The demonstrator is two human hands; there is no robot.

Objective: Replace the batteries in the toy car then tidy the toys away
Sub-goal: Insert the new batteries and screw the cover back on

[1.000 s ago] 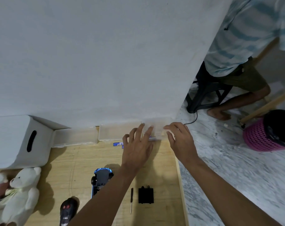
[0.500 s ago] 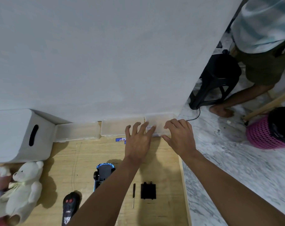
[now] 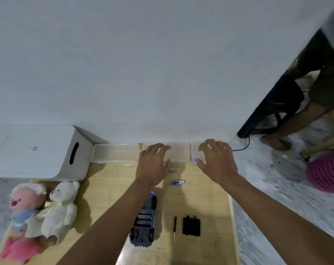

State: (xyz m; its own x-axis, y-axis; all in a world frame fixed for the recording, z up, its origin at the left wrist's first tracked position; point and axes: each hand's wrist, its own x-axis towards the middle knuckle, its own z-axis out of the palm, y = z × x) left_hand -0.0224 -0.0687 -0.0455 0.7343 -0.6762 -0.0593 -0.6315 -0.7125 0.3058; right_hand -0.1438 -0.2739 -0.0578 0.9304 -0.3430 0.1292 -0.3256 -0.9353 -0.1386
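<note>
Presently, status as observed from beside the wooden surface (image 3: 204,203):

Left hand (image 3: 152,165): fingers spread and curved, palm down over a clear plastic tray (image 3: 178,153) at the wall; grasping nothing.
Right hand (image 3: 216,159): fingers curled over a second clear tray (image 3: 195,156); whether it grips cannot be told.
Black-and-blue toy car (image 3: 144,224): upside down, partly under the left forearm.
Black battery cover (image 3: 191,226): flat, just beside a thin screwdriver (image 3: 175,228).
Blue-and-white battery (image 3: 178,182): loose, between the hands and the car.
</note>
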